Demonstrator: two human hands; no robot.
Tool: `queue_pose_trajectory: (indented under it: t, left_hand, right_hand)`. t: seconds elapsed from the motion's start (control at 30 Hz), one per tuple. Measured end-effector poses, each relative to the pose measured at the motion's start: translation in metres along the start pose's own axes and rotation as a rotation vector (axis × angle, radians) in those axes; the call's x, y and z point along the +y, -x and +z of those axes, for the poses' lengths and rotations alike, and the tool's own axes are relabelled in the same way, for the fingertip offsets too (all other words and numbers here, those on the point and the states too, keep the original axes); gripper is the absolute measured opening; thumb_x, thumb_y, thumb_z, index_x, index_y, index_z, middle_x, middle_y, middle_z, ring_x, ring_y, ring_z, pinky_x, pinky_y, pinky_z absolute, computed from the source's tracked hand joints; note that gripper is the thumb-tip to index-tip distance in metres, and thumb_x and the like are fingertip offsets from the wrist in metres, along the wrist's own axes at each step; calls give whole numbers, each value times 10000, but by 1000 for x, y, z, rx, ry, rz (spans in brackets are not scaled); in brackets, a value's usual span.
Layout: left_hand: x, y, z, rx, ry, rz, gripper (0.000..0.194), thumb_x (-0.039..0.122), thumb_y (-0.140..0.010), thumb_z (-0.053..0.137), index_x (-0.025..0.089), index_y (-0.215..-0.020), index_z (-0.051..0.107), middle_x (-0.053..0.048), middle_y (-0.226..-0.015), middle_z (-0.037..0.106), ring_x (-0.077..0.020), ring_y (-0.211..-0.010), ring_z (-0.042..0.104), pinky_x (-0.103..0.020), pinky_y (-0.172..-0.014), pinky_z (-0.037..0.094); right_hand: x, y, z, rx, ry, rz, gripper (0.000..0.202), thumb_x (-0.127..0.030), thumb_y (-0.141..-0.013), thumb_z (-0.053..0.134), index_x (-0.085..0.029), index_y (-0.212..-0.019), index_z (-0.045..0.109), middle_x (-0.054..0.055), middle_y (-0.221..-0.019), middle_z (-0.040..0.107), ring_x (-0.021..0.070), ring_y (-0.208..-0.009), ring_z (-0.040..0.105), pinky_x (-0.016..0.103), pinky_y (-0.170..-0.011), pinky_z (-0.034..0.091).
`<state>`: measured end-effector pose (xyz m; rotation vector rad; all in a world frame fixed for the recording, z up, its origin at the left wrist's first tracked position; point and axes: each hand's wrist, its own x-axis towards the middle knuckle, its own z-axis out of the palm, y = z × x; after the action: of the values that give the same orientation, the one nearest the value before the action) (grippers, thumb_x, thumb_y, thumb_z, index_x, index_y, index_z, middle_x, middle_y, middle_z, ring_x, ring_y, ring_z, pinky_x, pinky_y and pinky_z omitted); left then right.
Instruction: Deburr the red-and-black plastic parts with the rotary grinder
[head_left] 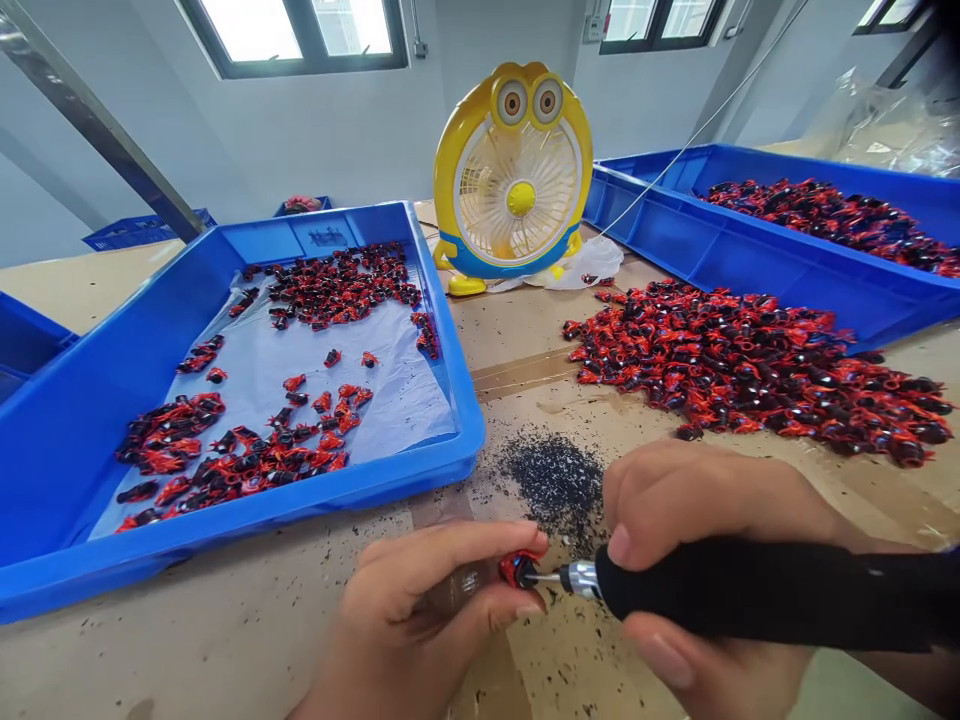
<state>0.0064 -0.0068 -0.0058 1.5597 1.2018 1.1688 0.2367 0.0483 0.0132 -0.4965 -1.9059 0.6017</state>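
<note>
Between the thumb and fingers of my left hand (427,610) is a small red and black plastic part (517,569). My right hand (720,510) is wrapped round a black pen-shaped rotary tool (735,590) with a silver collar. Its thin metal bit (551,577) points left and meets the dark face of the part. Just beyond my hands lies a heap of black shavings (555,475) on the brown tabletop (517,400). The back of the small part is hidden by my fingers.
A blue tray (247,545) at left, lined with white sheeting, holds many similar parts. At right a big pile of parts (742,360) lies before another blue tray (675,225). A yellow cartoon-shaped fan (517,180) stands at the back, near a white cord (697,130).
</note>
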Motion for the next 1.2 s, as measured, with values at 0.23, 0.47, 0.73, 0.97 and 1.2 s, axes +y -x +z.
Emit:
queue_pose_trajectory:
  t: [0.23,0.47,0.73,0.97,1.2]
  left_hand:
    - [2,1,0,-26,-4,24,365,285,-867,955,534,-1123,878,77,-987,912,-201,-819,877,-250,-775,699]
    - [1,0,1,-27,-8,24,316,283,-868,953,487,-1102,896,39,-980,915,-232,-828,882,-283,-777,712]
    - [0,-1,0,-35,-62,109,331,260,-880,944,456,-1141,891,48,-980,916,-207,-805,887,-237,-773,714]
    - [-3,-1,-2,-65,-119,205,457,123,-855,938,402,-1209,861,93,-1048,914,-117,-877,878,-109,-850,665]
    - [1,-2,-1,-51,-132,243,398,144,-864,938,369,-1184,869,90,-1018,916,-91,-852,872,-58,-842,638]
  right_hand:
    - [2,1,-7,-134,56,-39,251,-263,-898,799,-268,-1035,589,-51,-651,627,127,-535,637,284,-514,544]
    - [-1,0,-4,-118,63,-51,196,-265,-917,755,-260,-1008,581,-51,-646,661,112,-532,633,259,-520,525]
    - [-1,-1,1,-71,45,-46,157,-314,-959,731,-245,-969,590,-66,-631,634,91,-522,602,251,-529,472]
    - [1,1,5,-3,24,-87,185,-357,-1015,672,-214,-923,599,-72,-609,605,68,-520,563,230,-535,441]
    - [-1,-1,2,-17,42,-76,149,-330,-1026,664,-221,-946,602,-54,-606,615,97,-503,601,253,-514,474]
